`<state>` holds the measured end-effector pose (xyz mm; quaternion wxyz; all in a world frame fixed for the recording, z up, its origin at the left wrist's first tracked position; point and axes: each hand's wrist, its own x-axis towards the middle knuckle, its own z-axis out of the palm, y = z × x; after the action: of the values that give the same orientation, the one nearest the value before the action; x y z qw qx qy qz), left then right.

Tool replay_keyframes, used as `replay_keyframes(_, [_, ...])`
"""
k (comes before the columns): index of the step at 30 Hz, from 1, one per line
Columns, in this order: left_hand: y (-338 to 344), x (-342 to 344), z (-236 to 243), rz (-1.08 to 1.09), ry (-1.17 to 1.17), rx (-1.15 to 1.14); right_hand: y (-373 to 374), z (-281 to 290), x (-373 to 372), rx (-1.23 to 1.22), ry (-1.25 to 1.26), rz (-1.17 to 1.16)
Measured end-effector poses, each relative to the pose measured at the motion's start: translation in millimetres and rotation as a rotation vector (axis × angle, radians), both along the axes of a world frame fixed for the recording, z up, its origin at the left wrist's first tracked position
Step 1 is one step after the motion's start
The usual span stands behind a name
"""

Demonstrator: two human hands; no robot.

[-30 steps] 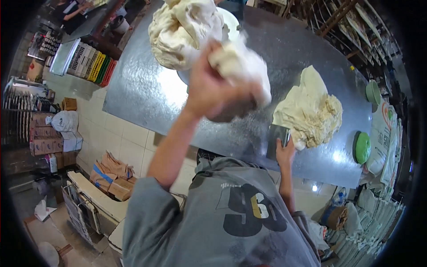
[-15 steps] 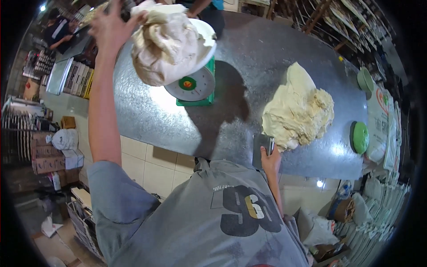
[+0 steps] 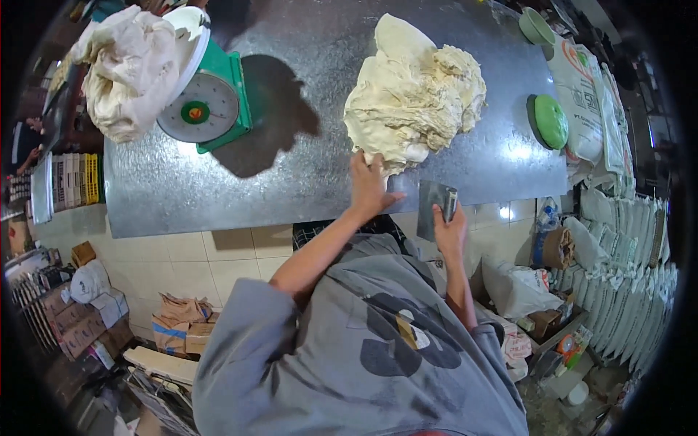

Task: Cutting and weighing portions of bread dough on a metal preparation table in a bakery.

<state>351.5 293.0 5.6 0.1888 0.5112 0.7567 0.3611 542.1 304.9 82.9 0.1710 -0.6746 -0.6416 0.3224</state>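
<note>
My left fingers [image 3: 359, 164], spread, touch the near edge of the dough [image 3: 407, 105] on the surface [image 3: 313, 185]; my right fingers [image 3: 439, 218] grip a scraper [image 3: 432, 198]. Step judged: securing dough; next calls for bringing the scraper to it.

The big, lumpy, off-white dough mass [image 3: 131, 76] hides part of the round white pan [image 3: 193, 45]; the view's top edge crops the grey metal bench [image 3: 313, 200].

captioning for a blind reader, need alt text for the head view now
The left hand touches the near edge of a large dough lump on a metal table; the right hand holds a scraper. At left, a second lump rests on the white pan of a green scale.
</note>
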Motion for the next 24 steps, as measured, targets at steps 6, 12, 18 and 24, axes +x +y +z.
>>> replay_keyframes(6, [28, 36, -42, 0.261, 0.080, 0.257, 25, 18, 0, 0.051, -0.067, 0.155])
replay_keyframes(12, [15, 24, -38, 0.234, -0.076, 0.361, 89, 21, -83, 0.279, -0.276, 0.627])
replay_keyframes(18, [-15, 14, -34, 0.149, -0.120, 0.204, 73, -31, -110, 0.296, -0.323, 0.791])
replay_keyframes(24, [-48, 23, -37, 0.191, -0.036, 0.276, 89, -56, -132, 0.249, -0.423, 0.849])
